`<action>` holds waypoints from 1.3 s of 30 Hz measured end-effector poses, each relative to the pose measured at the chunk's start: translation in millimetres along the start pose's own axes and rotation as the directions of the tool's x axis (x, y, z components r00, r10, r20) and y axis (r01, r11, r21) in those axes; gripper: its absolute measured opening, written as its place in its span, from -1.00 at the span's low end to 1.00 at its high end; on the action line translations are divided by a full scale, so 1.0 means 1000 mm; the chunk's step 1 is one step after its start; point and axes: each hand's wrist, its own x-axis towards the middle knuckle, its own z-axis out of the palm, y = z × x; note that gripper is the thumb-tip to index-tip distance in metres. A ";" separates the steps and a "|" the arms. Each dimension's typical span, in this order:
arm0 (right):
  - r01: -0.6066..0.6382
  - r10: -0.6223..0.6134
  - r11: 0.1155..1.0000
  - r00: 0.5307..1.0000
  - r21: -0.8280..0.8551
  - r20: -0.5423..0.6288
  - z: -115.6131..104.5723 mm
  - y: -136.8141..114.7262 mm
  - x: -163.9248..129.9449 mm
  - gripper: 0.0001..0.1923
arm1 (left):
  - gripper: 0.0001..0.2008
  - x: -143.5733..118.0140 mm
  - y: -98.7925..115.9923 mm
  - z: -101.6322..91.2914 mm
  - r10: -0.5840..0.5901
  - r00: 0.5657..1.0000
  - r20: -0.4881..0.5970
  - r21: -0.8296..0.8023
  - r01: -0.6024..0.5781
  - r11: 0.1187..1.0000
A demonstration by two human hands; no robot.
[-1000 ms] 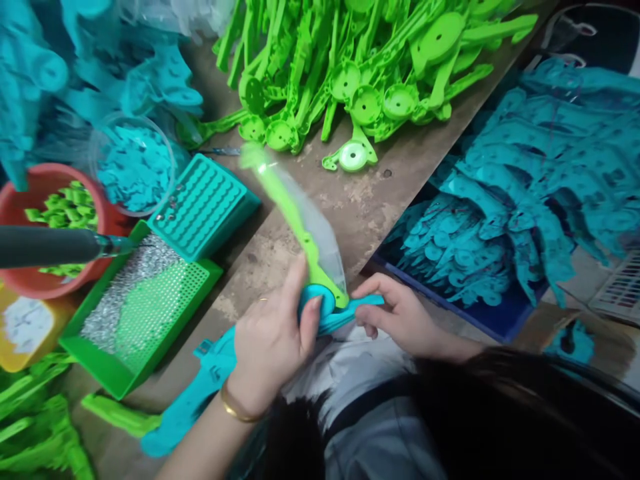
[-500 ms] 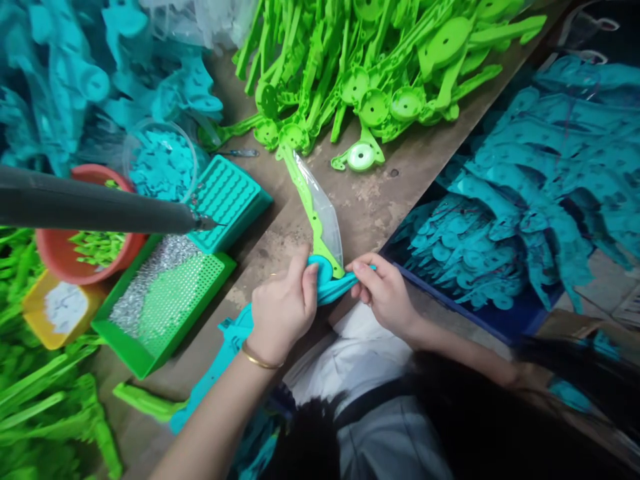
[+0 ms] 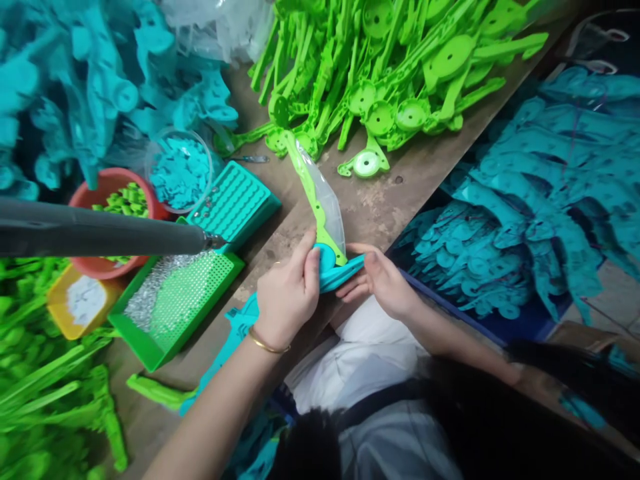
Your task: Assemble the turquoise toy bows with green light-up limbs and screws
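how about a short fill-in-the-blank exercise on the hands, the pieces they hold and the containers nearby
1. The hand wearing the gold-coloured bracelet is the person's own ____ one.
2. The clear panel runs along a long, curved piece whose colour is ____.
3. Between green and blue, the piece whose tip lies at the right hand's thumb is ____.
4. The yellow container holds contents coloured ____.

Missing words: left; green; blue; white

No writing can be read on the turquoise piece [image 3: 327, 257] in the fingers [image 3: 312, 268]. The green tray [image 3: 185, 295] left of them shows none legible.
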 end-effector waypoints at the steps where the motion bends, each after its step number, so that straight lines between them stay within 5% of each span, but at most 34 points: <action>1: -0.016 0.015 1.000 1.000 0.025 0.022 0.001 -0.001 0.000 -0.26 | -0.46 0.000 0.001 0.000 -0.003 1.000 0.007 0.004 0.003 1.000; 6: -0.109 0.093 0.987 0.987 0.119 0.133 0.012 0.002 0.002 -0.51 | -0.47 0.001 0.010 0.001 -0.002 1.000 0.025 -0.006 0.003 1.000; 12: -0.029 0.034 0.999 0.993 -0.042 0.116 0.016 0.001 0.006 -0.55 | -0.47 0.004 0.012 -0.004 -0.055 0.998 0.042 -0.067 0.058 0.996; 21: 0.212 -0.223 0.969 0.971 -0.130 -0.083 0.011 0.000 0.001 -0.55 | -0.50 0.005 0.012 -0.010 -0.047 0.998 0.036 -0.108 0.051 0.993; 27: 0.069 -0.062 0.995 0.994 -0.078 0.095 0.015 0.000 0.006 -0.45 | -0.50 0.008 0.014 -0.006 -0.062 0.997 0.047 -0.095 0.066 0.993; 32: 0.073 -0.066 0.993 0.995 -0.091 0.078 0.013 0.000 0.009 -0.52 | -0.55 0.010 -0.004 -0.015 0.073 0.991 0.115 -0.289 -0.037 0.957; 39: 0.080 -0.075 0.992 0.996 -0.097 0.057 0.009 0.004 0.010 -0.54 | -0.43 0.003 -0.026 -0.002 -0.051 0.971 0.232 0.046 0.041 0.998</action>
